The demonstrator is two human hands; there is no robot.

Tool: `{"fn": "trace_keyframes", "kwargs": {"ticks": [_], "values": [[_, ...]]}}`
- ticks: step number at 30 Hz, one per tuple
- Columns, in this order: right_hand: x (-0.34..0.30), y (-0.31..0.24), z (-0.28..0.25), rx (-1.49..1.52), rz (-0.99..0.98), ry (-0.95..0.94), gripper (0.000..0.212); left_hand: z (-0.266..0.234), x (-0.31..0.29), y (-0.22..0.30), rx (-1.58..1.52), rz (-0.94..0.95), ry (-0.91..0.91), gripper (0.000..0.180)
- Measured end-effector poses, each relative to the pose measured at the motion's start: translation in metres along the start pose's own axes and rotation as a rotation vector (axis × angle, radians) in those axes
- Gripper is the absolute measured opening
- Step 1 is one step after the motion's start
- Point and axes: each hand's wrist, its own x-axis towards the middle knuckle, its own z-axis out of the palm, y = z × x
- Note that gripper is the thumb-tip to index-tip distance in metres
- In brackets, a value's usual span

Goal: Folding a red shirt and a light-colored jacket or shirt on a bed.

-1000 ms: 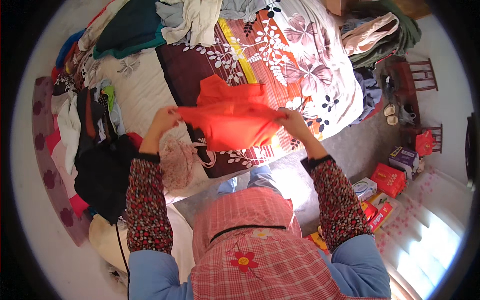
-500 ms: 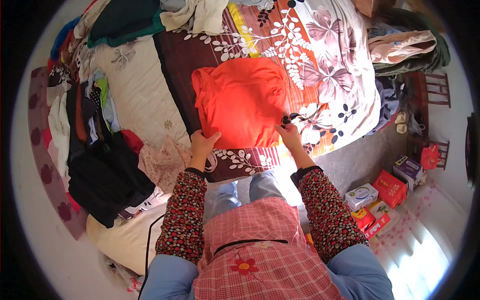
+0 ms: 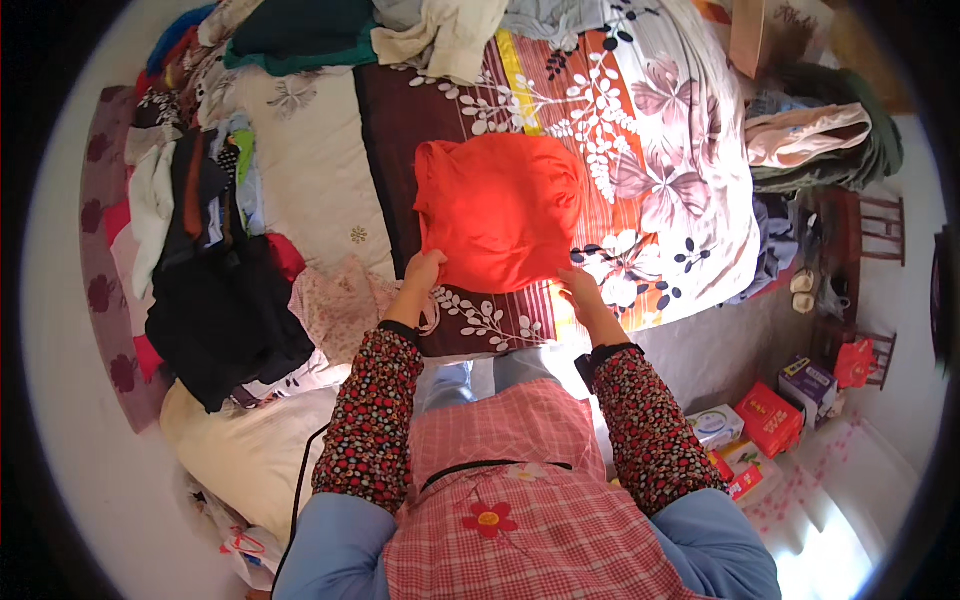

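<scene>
Both hands pinch the near hem of one orange garment (image 3: 500,210) lying flat on the floral bedspread (image 3: 660,130): left hand (image 3: 422,272) at its left corner, right hand (image 3: 580,290) at its right, fingers seemingly closed on cloth. Bare bedspread surrounds it; clothing heaps (image 3: 200,240) crowd the bed's left side.

Both forearms (in red, flower-dotted sleeves) reach forward from the lower edge, nearly parallel. The bare left hand (image 3: 423,271) and bare right hand (image 3: 578,287) lie palm-down, fingers pointing forward — their tips curled, pinching — the two well apart.
</scene>
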Motion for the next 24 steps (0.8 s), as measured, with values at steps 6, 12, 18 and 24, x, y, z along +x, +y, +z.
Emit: {"fn": "trace_keyframes", "kwargs": {"ticks": [6,12,18,24], "values": [[-0.016,-0.025,0.004,0.647,0.116,-0.076,0.021,0.009,-0.075,0.039,-0.569,0.253,0.053,0.028],[-0.060,-0.057,0.022,0.893,0.200,-0.472,0.020,-0.006,-0.133,0.039,-0.529,0.276,0.054,0.024],[-0.092,-0.113,0.038,0.918,0.309,-0.672,0.013,-0.098,-0.166,0.055,-0.670,0.334,-0.158,0.014],[-0.140,-0.253,0.181,0.609,0.109,-0.619,0.026,-0.264,-0.192,0.104,-0.741,0.325,-0.202,0.009]]}}
